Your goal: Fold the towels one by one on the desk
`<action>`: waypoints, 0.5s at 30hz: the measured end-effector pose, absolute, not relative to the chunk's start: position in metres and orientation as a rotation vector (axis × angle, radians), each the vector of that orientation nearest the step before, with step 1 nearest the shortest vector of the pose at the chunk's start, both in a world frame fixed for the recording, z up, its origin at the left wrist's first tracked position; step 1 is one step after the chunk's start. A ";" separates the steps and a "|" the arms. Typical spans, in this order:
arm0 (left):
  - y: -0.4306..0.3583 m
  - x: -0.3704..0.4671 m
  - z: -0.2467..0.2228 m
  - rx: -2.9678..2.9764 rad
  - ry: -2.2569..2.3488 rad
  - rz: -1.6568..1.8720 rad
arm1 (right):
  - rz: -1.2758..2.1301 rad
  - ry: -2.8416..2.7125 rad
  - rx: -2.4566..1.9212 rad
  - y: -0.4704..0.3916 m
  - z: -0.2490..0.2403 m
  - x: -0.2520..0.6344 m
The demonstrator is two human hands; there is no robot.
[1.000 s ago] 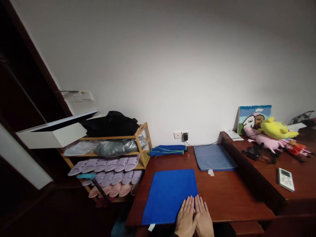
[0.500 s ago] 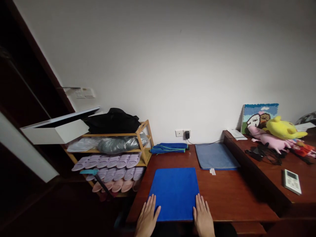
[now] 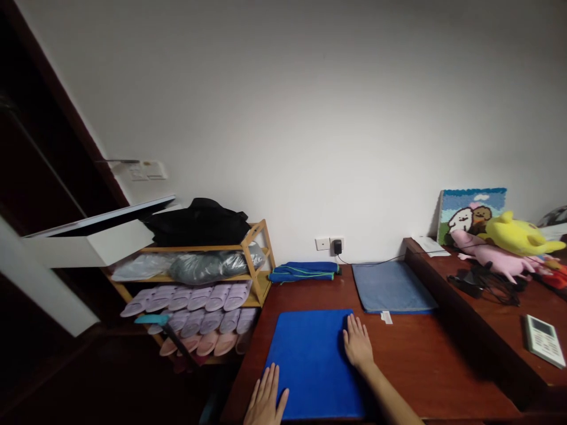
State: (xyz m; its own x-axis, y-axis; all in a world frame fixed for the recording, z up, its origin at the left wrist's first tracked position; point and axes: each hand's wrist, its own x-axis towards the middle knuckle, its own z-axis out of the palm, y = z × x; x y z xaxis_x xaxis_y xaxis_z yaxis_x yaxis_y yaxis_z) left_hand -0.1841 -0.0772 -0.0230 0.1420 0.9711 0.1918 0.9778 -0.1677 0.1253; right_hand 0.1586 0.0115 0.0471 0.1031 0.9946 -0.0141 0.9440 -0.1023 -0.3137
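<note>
A flat blue cloth (image 3: 310,366) lies spread in a near-rectangle on the reddish-brown wooden table (image 3: 411,360). My left hand (image 3: 266,396) rests at its near left edge, fingers stretched out and thumb apart, touching the cloth. Near the cloth's far right corner lies my right hand (image 3: 358,341), palm down with the fingers extended on the edge. Neither hand grips anything. Behind, a grey-blue folded cloth (image 3: 392,287) with a white tag (image 3: 386,317) lies by the wall. A folded blue cloth with green edging (image 3: 305,272) sits to its left.
Left of the table stands a wooden shoe rack (image 3: 259,283) with several slippers (image 3: 199,298) and a black bag (image 3: 199,223) on top. A raised desk on the right holds plush toys (image 3: 516,233), cables (image 3: 491,286) and a white calculator-like device (image 3: 544,341). A black plug (image 3: 337,246) sits in the wall socket.
My right hand has slid away from me along the cloth's right edge, from its near part to the far corner. My left hand stays at the left edge. The view has shifted slightly.
</note>
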 end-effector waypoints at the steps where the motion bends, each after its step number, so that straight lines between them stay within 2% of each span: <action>1: -0.077 -0.186 -0.025 -2.350 -2.017 -0.355 | 0.333 -1.934 -2.172 0.023 0.047 0.158; 6: -0.073 -0.197 -0.033 -2.385 -2.011 -0.319 | 0.335 -1.923 -2.181 0.050 0.027 0.156; 9: -0.066 -0.185 -0.020 -2.329 -1.933 -0.406 | 0.308 -1.938 -2.167 0.051 0.014 0.157; 12: -0.044 -0.141 0.009 -2.331 -1.791 -0.528 | 0.310 -1.954 -2.178 0.052 0.011 0.159; 15: -0.006 -0.074 0.036 -2.568 -1.587 -0.496 | 0.296 -1.969 -2.180 0.052 0.012 0.160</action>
State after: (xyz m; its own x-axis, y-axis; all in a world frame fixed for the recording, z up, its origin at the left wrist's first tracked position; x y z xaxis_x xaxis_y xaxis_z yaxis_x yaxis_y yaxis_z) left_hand -0.0743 -0.0062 0.0357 0.4101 0.8560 0.3147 0.8828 -0.4593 0.0987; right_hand 0.1598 0.0523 0.0115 0.0989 0.9949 -0.0212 0.9572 -0.1009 -0.2712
